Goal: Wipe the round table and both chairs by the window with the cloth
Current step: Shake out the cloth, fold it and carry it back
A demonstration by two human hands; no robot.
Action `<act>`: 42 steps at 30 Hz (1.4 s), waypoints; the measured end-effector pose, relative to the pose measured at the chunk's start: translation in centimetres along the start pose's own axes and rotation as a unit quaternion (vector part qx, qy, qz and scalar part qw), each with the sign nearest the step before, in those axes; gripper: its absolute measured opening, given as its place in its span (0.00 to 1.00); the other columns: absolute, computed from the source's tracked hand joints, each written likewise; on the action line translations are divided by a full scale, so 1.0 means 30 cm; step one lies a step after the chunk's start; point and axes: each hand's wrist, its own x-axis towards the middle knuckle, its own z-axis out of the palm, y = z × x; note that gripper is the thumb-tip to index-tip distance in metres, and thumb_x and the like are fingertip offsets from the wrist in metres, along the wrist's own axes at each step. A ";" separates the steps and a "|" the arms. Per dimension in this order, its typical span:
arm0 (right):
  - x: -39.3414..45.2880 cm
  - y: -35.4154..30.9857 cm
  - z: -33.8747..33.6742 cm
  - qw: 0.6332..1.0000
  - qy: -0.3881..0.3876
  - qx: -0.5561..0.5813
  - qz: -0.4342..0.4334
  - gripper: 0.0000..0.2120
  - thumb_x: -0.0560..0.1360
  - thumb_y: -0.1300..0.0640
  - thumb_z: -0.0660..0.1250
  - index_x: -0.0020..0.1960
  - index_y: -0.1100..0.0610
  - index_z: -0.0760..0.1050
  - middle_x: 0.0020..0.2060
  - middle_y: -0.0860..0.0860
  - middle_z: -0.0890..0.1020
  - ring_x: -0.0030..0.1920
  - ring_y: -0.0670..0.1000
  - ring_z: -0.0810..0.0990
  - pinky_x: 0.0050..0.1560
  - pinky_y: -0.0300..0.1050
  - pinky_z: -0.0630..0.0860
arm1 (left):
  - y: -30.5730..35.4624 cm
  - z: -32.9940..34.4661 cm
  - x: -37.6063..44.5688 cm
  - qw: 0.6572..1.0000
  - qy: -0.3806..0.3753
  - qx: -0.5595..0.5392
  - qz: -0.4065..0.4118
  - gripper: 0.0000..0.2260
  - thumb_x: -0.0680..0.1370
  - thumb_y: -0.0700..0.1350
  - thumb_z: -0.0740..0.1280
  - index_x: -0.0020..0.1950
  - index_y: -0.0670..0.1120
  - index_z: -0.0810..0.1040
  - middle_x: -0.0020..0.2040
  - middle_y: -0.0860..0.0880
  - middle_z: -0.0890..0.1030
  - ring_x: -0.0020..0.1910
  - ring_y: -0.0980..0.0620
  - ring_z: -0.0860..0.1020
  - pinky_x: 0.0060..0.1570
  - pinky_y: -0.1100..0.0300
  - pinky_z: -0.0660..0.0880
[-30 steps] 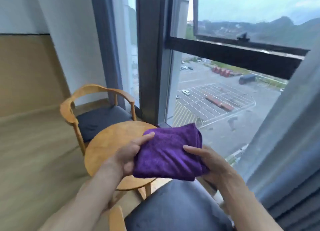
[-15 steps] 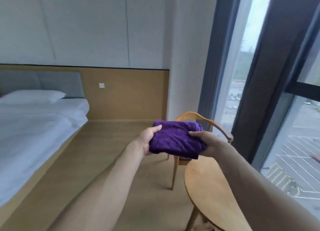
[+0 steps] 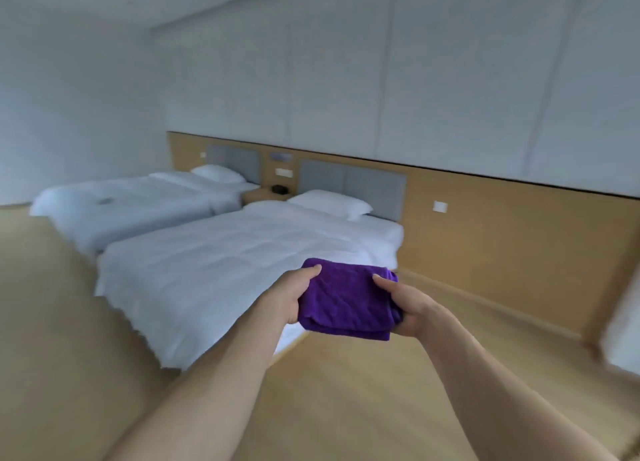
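Note:
A folded purple cloth (image 3: 346, 298) is held out in front of me at chest height, over the wooden floor. My left hand (image 3: 294, 296) grips its left edge with the thumb on top. My right hand (image 3: 403, 303) grips its right edge, fingers under the fold. The round table, both chairs and the window are out of view; I face the room's bed side.
Two white beds stand ahead: a near bed (image 3: 221, 270) just beyond the cloth and a far bed (image 3: 138, 201) to the left. Between them is a small nightstand (image 3: 263, 194). A wooden wall panel (image 3: 519, 239) runs behind. Wooden floor (image 3: 52, 322) spreads left and below.
My view has swung left, away from the window, table and chair, onto the beds. Both hands keep the same hold on the folded cloth.

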 end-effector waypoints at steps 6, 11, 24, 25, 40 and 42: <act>0.443 0.074 0.470 0.984 -0.149 -0.075 0.065 0.14 0.78 0.60 0.66 0.63 0.63 0.74 0.45 0.61 0.86 0.40 0.58 0.86 0.33 0.52 0.82 | 0.057 -0.508 0.099 0.983 0.163 -0.078 0.033 0.10 0.82 0.43 0.66 0.60 0.39 0.78 0.43 0.42 0.86 0.39 0.45 0.84 0.35 0.52 0.81; 0.682 0.148 0.873 0.942 -0.286 -0.127 0.124 0.14 0.80 0.59 0.63 0.64 0.62 0.74 0.51 0.61 0.85 0.44 0.58 0.86 0.35 0.53 0.83 | 0.122 -0.812 0.033 0.941 0.302 -0.140 0.055 0.09 0.83 0.46 0.64 0.58 0.41 0.77 0.41 0.43 0.84 0.37 0.47 0.83 0.31 0.52 0.80; 0.823 0.495 1.796 0.803 -0.499 -0.237 0.223 0.15 0.80 0.54 0.65 0.63 0.59 0.76 0.54 0.58 0.85 0.52 0.59 0.84 0.42 0.53 0.82 | 0.154 -1.450 -0.262 0.800 0.530 -0.250 0.128 0.17 0.80 0.56 0.68 0.57 0.43 0.81 0.45 0.44 0.87 0.45 0.44 0.86 0.41 0.52 0.82; 0.837 0.526 1.861 0.797 -0.506 -0.238 0.226 0.15 0.79 0.53 0.65 0.64 0.58 0.76 0.54 0.58 0.85 0.52 0.59 0.84 0.43 0.53 0.82 | 0.150 -1.515 -0.266 0.793 0.538 -0.254 0.134 0.16 0.80 0.55 0.68 0.58 0.43 0.81 0.45 0.44 0.87 0.44 0.43 0.86 0.40 0.52 0.82; 1.032 0.891 2.886 0.739 -0.551 -0.312 0.229 0.17 0.78 0.50 0.67 0.62 0.58 0.77 0.52 0.56 0.85 0.50 0.57 0.86 0.45 0.52 0.83 | 0.269 -2.472 -0.286 0.734 0.584 -0.301 0.171 0.13 0.81 0.53 0.66 0.60 0.46 0.79 0.48 0.44 0.87 0.50 0.42 0.85 0.51 0.45 0.82; 1.037 0.966 3.023 0.722 -0.566 -0.325 0.231 0.17 0.77 0.49 0.68 0.62 0.57 0.77 0.53 0.56 0.85 0.51 0.58 0.85 0.47 0.53 0.82 | 0.255 -2.589 -0.313 0.716 0.596 -0.314 0.182 0.13 0.81 0.53 0.66 0.61 0.47 0.79 0.49 0.44 0.87 0.51 0.42 0.85 0.53 0.43 0.81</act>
